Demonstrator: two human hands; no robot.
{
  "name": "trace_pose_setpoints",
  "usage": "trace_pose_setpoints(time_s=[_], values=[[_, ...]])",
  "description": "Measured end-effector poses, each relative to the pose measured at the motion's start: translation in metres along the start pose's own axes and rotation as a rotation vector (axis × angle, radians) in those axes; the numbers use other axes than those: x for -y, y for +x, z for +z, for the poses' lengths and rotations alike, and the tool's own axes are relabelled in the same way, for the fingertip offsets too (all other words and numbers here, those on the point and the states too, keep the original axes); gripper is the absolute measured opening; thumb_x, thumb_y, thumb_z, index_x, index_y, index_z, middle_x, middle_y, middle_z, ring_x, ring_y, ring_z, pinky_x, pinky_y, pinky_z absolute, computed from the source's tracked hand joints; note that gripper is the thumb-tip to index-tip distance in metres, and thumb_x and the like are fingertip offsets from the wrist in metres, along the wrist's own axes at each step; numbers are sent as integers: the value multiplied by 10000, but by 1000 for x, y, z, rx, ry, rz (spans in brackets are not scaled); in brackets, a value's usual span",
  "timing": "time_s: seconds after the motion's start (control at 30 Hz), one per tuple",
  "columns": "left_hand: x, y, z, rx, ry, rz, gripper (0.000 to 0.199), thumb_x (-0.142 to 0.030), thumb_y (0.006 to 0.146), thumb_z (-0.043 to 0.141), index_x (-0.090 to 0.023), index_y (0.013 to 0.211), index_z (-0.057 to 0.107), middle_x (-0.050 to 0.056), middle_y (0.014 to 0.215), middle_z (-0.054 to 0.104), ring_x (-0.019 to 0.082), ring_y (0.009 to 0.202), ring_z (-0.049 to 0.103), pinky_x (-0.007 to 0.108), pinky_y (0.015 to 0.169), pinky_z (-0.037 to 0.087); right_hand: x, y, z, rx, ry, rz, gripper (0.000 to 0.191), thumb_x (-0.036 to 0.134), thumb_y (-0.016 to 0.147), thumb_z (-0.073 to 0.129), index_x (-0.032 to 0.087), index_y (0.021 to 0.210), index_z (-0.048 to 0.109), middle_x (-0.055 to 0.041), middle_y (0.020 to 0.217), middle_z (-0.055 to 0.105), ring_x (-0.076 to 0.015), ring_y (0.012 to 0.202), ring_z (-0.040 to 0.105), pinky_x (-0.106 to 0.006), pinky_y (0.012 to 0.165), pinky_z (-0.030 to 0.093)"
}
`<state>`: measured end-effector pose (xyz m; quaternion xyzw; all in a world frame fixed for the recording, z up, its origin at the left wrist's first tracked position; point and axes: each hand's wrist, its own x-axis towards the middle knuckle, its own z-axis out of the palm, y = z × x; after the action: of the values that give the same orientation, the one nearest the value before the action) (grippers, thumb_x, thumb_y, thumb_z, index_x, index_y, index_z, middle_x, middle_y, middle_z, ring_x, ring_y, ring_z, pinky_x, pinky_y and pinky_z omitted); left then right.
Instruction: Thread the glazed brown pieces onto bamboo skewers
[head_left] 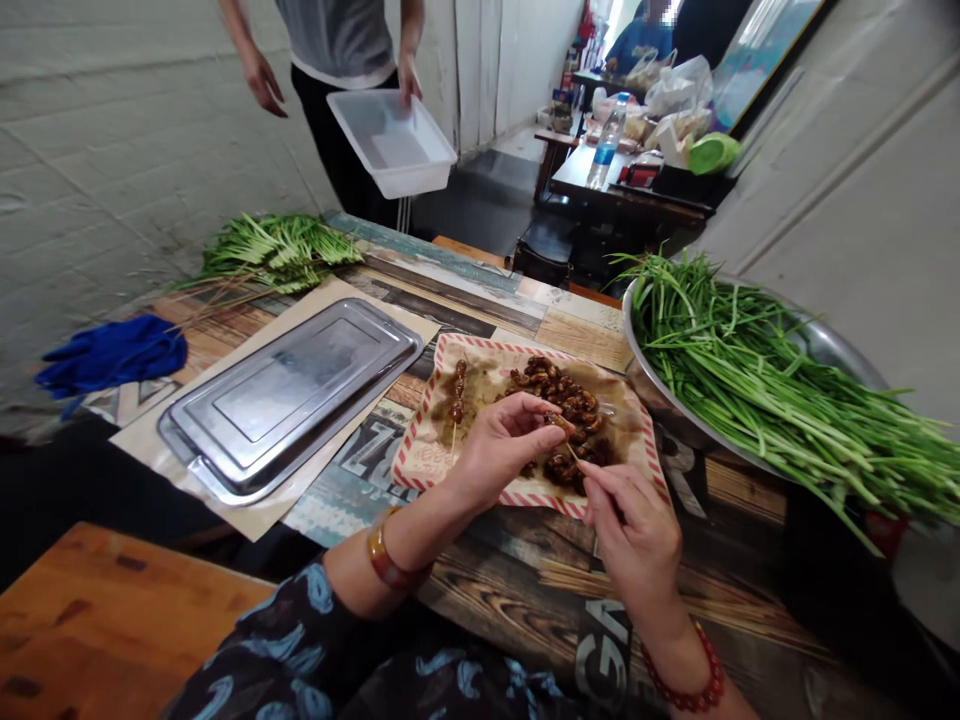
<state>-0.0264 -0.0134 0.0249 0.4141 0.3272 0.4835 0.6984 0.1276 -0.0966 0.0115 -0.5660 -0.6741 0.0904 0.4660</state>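
Observation:
Over a paper-lined tray (420,455) with a red-striped rim, my left hand (510,440) pinches a small brown glazed piece (556,422). My right hand (634,525) grips a thin wooden skewer (571,452), whose upper end meets that piece. Dark, sauced pieces (555,385) are heaped on the tray's right half, partly hidden by my hands. One loaded skewer (457,395) lies at the tray's left side. Bare skewers (592,582) rest on the table just below my right hand.
A steel lid (292,390) lies on brown paper at left, near a blue glove (112,355) and skewered greens (277,250). A steel bowl (637,360) of long greens stands right. Across the table, a person holds a white tub (394,140). Another person sits farther back.

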Motion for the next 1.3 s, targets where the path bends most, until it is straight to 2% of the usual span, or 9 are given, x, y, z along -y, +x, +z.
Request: trace_pose_setpoints(time_s=[0.3,0.53,0.77,0.9,1.03,1.3], values=[[0,1,3,6,-97,-11,265,-223,647,828,-148,843,666,17,791,725,148,781,697,238,714,493,-2,0,1,0,-17,-27,213,107,912,551,185,1044,699,-26,783,652,-120,715,624,-256,685,524],[2,-2,7,16,-13,-45,283,-244,636,829,-134,847,676,31,772,718,143,750,671,254,711,488,2,2,1,0,-25,-44,199,96,910,555,178,1032,690,-10,753,627,-107,685,603,-237,672,516],[-3,0,3,-3,-62,-34,297,-236,648,825,-146,888,673,31,793,724,133,759,678,227,694,491,-3,5,-3,14,-78,-91,186,116,900,578,179,1046,673,-22,858,689,-122,781,648,-242,748,530],[-6,1,0,6,-96,-44,342,-222,637,834,-159,936,680,19,788,717,130,769,679,231,706,503,-7,4,-6,-7,-89,-90,149,115,895,587,184,991,678,-23,866,702,-121,799,660,-235,763,529],[-7,0,-1,59,-111,-61,363,-256,697,797,-162,1031,693,60,898,738,151,844,676,255,744,506,-6,3,-6,-9,-93,-91,142,117,895,587,189,976,679,-18,855,703,-119,787,662,-232,760,529],[-7,-2,-3,78,-38,-68,274,-287,752,757,-156,992,741,76,892,761,137,796,670,257,772,479,-4,0,-5,10,-96,-95,136,115,888,597,187,968,681,-17,838,691,-119,775,654,-237,754,525]])
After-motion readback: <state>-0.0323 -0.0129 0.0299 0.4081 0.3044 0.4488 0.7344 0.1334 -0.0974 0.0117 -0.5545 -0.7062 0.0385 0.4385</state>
